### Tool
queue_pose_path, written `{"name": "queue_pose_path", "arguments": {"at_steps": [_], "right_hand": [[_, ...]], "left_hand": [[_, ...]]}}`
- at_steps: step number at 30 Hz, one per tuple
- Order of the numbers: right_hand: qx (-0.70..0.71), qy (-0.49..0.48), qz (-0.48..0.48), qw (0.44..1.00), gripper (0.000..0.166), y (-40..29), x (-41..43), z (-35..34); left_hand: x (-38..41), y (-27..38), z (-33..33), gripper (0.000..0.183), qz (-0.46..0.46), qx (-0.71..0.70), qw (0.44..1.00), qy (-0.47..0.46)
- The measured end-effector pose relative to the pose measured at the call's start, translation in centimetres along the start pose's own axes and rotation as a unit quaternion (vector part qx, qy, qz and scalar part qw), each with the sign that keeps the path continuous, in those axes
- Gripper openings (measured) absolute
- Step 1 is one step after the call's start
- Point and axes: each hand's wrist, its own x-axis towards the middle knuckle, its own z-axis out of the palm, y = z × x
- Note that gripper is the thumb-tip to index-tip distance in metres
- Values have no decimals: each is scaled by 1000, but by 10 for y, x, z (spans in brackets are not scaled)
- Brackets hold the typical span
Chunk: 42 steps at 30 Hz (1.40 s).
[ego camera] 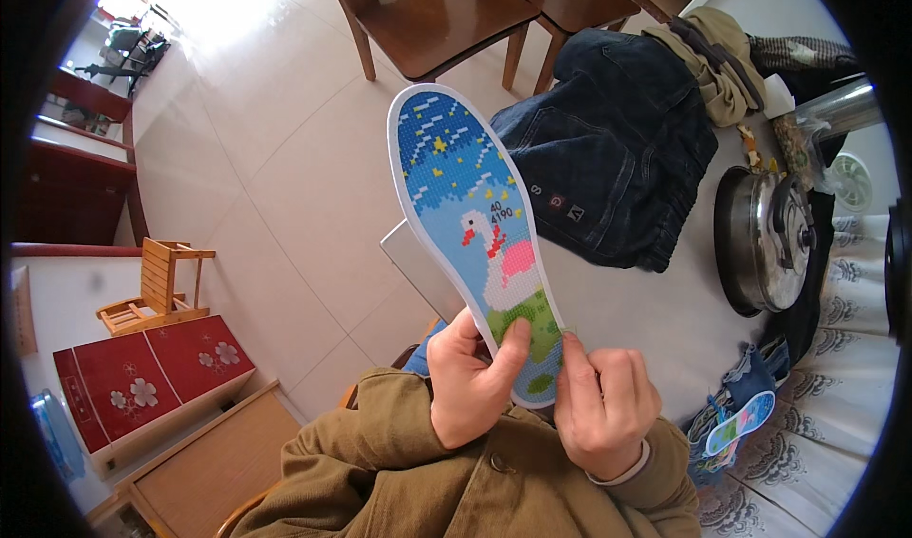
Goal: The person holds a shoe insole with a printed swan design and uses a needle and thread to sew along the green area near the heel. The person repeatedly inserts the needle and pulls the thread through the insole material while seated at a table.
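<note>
An embroidered shoe insole point(463, 196) with a white rim shows a white goose on blue and green, with printed digits beside it. My left hand point(477, 374) grips its lower part, thumb on the green area and fingers behind. At the insole's lower right edge, my right hand point(605, 403) pinches with thumb and forefinger; a thin green thread shows at the fingertips, but a needle cannot be made out. A second, similar insole point(741, 424) lies at the lower right on bundles of coloured thread point(702, 424) and denim.
Dark jeans point(605, 146) lie on the grey tabletop point(641, 310) beyond my hands. A lidded steel pot point(762, 242) stands at the right. Wooden chairs point(449, 18) are past the table, and a small wooden stool point(157, 281) sits on a red cabinet point(149, 374).
</note>
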Motion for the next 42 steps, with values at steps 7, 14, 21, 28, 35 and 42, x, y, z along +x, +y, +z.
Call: {"name": "queue_pose_path", "arguments": {"at_steps": [7, 14, 21, 28, 35, 42], "right_hand": [[-56, -19, 11, 998, 25, -8, 1, 3], [27, -18, 69, 997, 25, -3, 4, 0], [120, -50, 121, 984, 25, 2, 10, -9], [75, -84, 93, 989, 19, 5, 18, -12], [168, -92, 105, 976, 16, 26, 21, -10], [427, 7, 247, 870, 11, 44, -12, 18]], "left_hand": [[-3, -1, 4, 14, 26, 54, 998, 9], [-2, -3, 5, 14, 36, 40, 999, 5], [-3, -2, 3, 15, 19, 34, 999, -6], [-5, 6, -1, 19, -44, 52, 996, -50], [5, 10, -2, 14, 133, 247, 958, -61], [3, 21, 1, 31, 297, 320, 892, -116]]}}
